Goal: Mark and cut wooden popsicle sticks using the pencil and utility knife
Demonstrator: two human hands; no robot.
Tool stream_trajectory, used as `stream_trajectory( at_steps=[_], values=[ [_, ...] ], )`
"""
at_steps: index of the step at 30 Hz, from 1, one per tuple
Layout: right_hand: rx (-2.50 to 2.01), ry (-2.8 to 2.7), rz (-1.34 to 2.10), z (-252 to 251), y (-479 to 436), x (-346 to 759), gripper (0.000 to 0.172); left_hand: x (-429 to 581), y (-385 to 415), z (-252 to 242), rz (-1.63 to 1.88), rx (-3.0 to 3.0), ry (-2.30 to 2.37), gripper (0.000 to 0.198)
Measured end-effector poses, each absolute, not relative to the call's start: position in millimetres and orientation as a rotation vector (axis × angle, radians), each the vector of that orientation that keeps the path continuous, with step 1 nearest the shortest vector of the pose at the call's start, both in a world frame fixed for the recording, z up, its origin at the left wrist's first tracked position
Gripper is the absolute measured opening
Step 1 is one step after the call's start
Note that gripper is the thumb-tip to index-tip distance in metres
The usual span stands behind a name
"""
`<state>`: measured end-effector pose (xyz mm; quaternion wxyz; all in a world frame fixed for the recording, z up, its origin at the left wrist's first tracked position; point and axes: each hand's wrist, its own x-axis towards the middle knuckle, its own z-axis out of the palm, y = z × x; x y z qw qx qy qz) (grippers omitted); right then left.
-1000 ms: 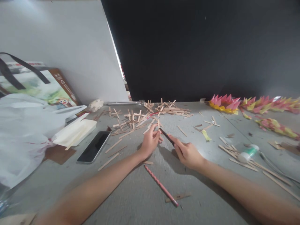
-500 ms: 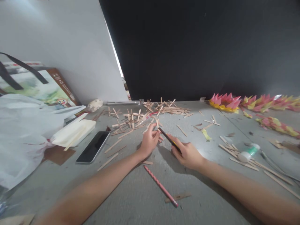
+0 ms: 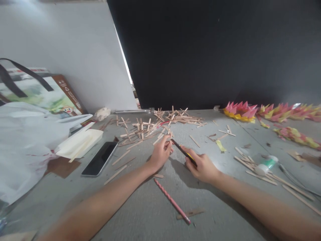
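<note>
My right hand point(image 3: 202, 166) is closed round a black and yellow knife point(image 3: 184, 153), its tip pointing up-left toward my other hand. My left hand point(image 3: 160, 152) pinches a small wooden stick piece point(image 3: 170, 140) against the grey table point(image 3: 140, 207), right at the knife's tip. A heap of short wooden sticks point(image 3: 155, 125) lies just beyond both hands. A pink pencil point(image 3: 172, 200) lies on the table between my forearms.
A phone point(image 3: 100, 158), a white tray point(image 3: 79, 142), a white plastic bag point(image 3: 22, 140) and a printed carton point(image 3: 45, 92) sit at the left. Pink and yellow folded paper pieces point(image 3: 271, 112), a small white and green bottle point(image 3: 265, 164) and long sticks point(image 3: 276, 179) lie right. A black board point(image 3: 213, 50) stands behind.
My right hand has slid a little toward me and to the right along the knife, baring more of its yellow part. The left hand stays pinched on the stick.
</note>
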<state>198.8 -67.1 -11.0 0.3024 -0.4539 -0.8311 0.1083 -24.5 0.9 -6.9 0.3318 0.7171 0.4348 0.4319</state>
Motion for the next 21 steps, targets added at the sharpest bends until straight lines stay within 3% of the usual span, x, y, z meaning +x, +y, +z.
stream_trajectory(
  at_steps=[9,21],
  values=[
    [-1.176,-2.204,0.208,-11.1,-68.6,196.2,0.051,-23.9,0.0,-5.2,1.147,1.768,1.05,0.041],
    [-1.225,-2.185,0.249,-9.5,-63.5,192.0,0.051,-23.5,6.1,-8.0,1.156,1.672,1.085,0.035]
  ],
)
